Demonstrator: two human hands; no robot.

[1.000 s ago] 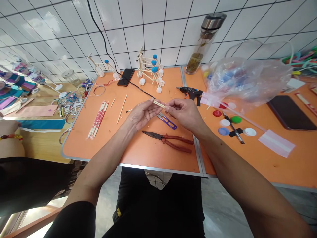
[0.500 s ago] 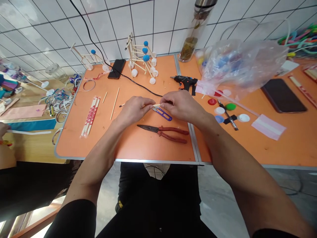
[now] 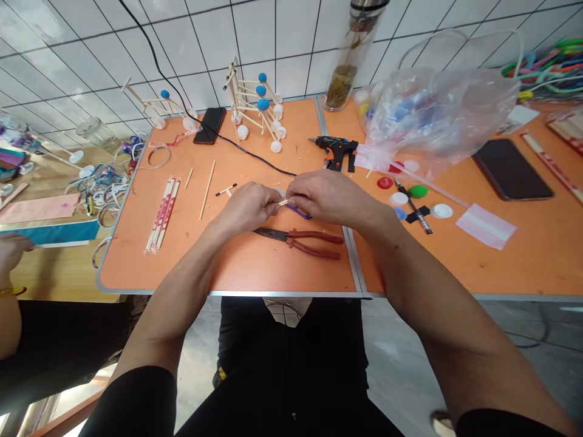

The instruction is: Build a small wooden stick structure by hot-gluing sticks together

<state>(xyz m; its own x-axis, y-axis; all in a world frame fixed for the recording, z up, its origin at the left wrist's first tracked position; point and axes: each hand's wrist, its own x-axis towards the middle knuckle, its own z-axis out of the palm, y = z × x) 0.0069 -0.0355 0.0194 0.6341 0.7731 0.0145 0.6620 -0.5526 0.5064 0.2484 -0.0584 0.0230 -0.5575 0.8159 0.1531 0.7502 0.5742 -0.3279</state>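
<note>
My left hand (image 3: pixel 248 206) and my right hand (image 3: pixel 325 195) meet knuckle to knuckle over the orange table (image 3: pixel 191 255). Both pinch the ends of a short wooden stick (image 3: pixel 283 202), of which only a small pale piece shows between the fingers. Just below the hands lie red-handled pliers (image 3: pixel 303 238). Purple-handled snips (image 3: pixel 300 212) peek out from under my right hand.
A stick-and-ball model (image 3: pixel 255 112), a black phone (image 3: pixel 209 125) with a cable, a glue gun (image 3: pixel 334 149), a plastic bag (image 3: pixel 432 115), bottle caps (image 3: pixel 410 194), wrapped chopsticks (image 3: pixel 163 212) and loose sticks (image 3: pixel 207 188) lie around. Another person's hand (image 3: pixel 11 252) is at the left edge.
My hands turned palm-down and closed together around the stick, sinking closer to the table above the pliers. The view tilted down a little.
</note>
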